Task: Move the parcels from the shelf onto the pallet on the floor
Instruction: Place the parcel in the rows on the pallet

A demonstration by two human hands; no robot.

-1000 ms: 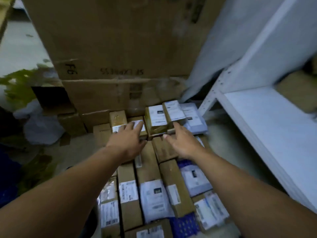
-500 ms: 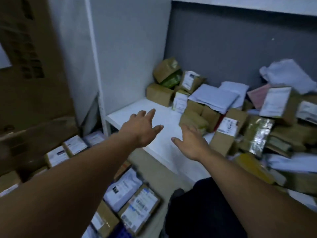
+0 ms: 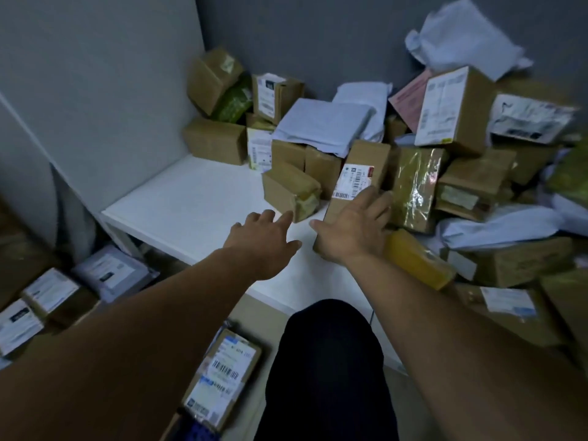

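A second earlier the hands are seen over parcels already set down on the floor. Now the view is turned to the shelf [image 3: 191, 198] and a fresh reach is nearly completed. The right hand [image 3: 353, 227] is laid flat on the near face of a tall labelled parcel [image 3: 362, 160], which stands at the near edge of the heap. Its fingers are spread and mostly straight and the thumb is set by the box's left edge, so nothing is clasped yet. The left hand [image 3: 264, 237] is held relaxed and empty above the bare shelf board, its fingertips just short of a small brown parcel [image 3: 291, 192] left of the tall one (contact cannot be confirmed). A new pick-up is therefore judged to be starting. Many parcels are still heaped at the far right of the shelf, while the moved parcels [image 3: 51, 291] lie low at the near left. The pallet beneath them cannot be made out.
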